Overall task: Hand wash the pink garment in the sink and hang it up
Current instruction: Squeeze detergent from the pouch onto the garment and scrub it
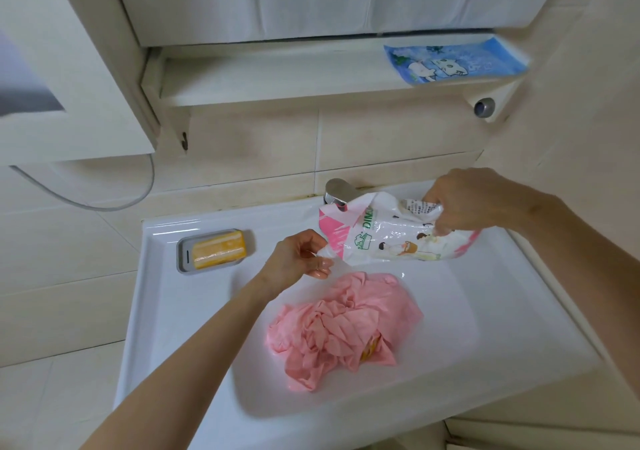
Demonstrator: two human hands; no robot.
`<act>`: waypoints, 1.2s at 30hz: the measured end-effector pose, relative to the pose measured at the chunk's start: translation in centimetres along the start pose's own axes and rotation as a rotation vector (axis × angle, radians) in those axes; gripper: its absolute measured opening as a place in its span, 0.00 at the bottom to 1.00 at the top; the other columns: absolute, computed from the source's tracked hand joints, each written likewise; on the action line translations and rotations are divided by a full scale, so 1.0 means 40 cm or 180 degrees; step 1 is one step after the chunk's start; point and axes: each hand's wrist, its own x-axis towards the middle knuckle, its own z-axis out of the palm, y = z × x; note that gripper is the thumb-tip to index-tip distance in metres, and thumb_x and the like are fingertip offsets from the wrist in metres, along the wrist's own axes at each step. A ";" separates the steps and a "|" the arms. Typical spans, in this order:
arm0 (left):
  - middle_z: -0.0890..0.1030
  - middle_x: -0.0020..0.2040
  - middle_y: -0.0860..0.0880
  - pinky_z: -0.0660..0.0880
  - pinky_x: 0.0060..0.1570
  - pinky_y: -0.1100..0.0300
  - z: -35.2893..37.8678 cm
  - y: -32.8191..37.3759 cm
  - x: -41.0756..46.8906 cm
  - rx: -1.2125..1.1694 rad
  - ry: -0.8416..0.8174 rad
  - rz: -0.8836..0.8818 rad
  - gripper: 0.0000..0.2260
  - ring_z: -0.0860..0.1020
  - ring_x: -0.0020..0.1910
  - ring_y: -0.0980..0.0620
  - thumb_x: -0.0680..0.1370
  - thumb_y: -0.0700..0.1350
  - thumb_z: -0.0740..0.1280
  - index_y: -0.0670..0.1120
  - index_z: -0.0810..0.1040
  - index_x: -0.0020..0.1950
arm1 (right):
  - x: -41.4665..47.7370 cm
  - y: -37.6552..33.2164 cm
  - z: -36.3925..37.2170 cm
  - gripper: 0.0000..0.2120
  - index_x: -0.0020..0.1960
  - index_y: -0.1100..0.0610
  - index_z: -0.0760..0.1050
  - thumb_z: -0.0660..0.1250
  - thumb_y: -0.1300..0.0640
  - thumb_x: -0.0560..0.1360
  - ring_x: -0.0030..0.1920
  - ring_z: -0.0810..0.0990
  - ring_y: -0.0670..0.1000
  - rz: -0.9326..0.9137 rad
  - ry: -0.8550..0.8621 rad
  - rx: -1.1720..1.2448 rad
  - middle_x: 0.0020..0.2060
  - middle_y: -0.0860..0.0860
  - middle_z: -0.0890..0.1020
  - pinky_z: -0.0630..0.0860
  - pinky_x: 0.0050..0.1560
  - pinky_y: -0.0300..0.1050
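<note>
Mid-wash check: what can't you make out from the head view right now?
All in the head view:
Pouch opening: the left hand pinches the corner of the detergent pouch, covering it; pouring unclear.
Faucet spout: behind the pouch; water flow unknown.
Sink drain: not seen, perhaps under the pink garment.
Yellow item: mostly buried in the garment's folds.
Pouch's far end: wrapped by the right hand.

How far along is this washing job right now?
Early on. Done: the pink garment lies bunched in the sink, apparently wet. In hand: the right hand grips a detergent pouch above it, while the left hand pinches the pouch's lower corner; no detergent is visibly pouring. Left: soaping, scrubbing, rinsing and hanging it up.
</note>
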 end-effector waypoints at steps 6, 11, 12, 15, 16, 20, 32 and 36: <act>0.82 0.35 0.51 0.81 0.42 0.54 -0.006 0.002 0.001 -0.0151 0.0013 0.0078 0.10 0.82 0.35 0.48 0.72 0.26 0.67 0.40 0.76 0.45 | 0.010 0.021 0.020 0.10 0.45 0.51 0.80 0.74 0.51 0.65 0.42 0.78 0.54 0.0048 -0.0046 0.0145 0.38 0.50 0.80 0.70 0.40 0.44; 0.81 0.36 0.47 0.81 0.40 0.57 -0.011 0.021 0.006 -0.0226 0.0030 0.0190 0.09 0.82 0.33 0.48 0.72 0.27 0.69 0.40 0.76 0.45 | -0.006 0.049 0.054 0.10 0.35 0.44 0.75 0.76 0.52 0.66 0.40 0.79 0.52 0.0200 -0.0230 0.0880 0.38 0.49 0.82 0.70 0.39 0.42; 0.81 0.36 0.47 0.81 0.40 0.58 -0.011 0.024 0.007 -0.0196 0.0008 0.0204 0.09 0.81 0.33 0.48 0.71 0.27 0.69 0.39 0.77 0.45 | -0.007 0.054 0.067 0.10 0.35 0.43 0.75 0.77 0.51 0.65 0.41 0.80 0.52 0.0243 -0.0228 0.0992 0.38 0.49 0.82 0.71 0.40 0.43; 0.81 0.35 0.46 0.80 0.38 0.59 -0.012 0.031 0.012 -0.0099 -0.0074 0.0201 0.09 0.81 0.32 0.49 0.72 0.26 0.68 0.39 0.76 0.45 | -0.006 0.069 0.110 0.09 0.34 0.47 0.77 0.77 0.51 0.64 0.39 0.80 0.52 0.0370 -0.0198 0.1230 0.34 0.49 0.82 0.69 0.38 0.43; 0.81 0.36 0.45 0.80 0.37 0.59 -0.014 0.034 0.013 -0.0049 -0.0133 0.0177 0.09 0.81 0.32 0.49 0.72 0.27 0.68 0.39 0.76 0.45 | -0.006 0.073 0.122 0.08 0.34 0.49 0.78 0.77 0.51 0.64 0.37 0.78 0.52 0.0395 -0.0179 0.1304 0.33 0.49 0.81 0.68 0.37 0.43; 0.81 0.42 0.39 0.79 0.37 0.61 -0.026 0.045 0.019 0.0123 -0.0529 0.0042 0.08 0.82 0.33 0.51 0.75 0.27 0.65 0.37 0.75 0.50 | -0.016 0.084 0.159 0.07 0.35 0.52 0.80 0.77 0.52 0.65 0.34 0.74 0.51 0.0453 -0.0138 0.1573 0.30 0.50 0.80 0.65 0.35 0.44; 0.84 0.38 0.48 0.79 0.45 0.59 -0.018 0.045 0.008 -0.0709 -0.0627 0.0076 0.09 0.83 0.39 0.50 0.76 0.28 0.63 0.39 0.75 0.52 | -0.029 0.103 0.198 0.15 0.28 0.40 0.79 0.78 0.57 0.66 0.33 0.73 0.48 0.0486 -0.0123 0.2410 0.25 0.44 0.78 0.64 0.38 0.43; 0.84 0.38 0.47 0.80 0.49 0.56 -0.010 0.043 0.006 -0.0849 -0.0567 0.0101 0.10 0.83 0.41 0.48 0.76 0.27 0.63 0.40 0.74 0.49 | -0.029 0.106 0.189 0.10 0.31 0.43 0.81 0.78 0.56 0.65 0.36 0.76 0.51 0.0514 -0.0082 0.2306 0.30 0.50 0.81 0.65 0.39 0.44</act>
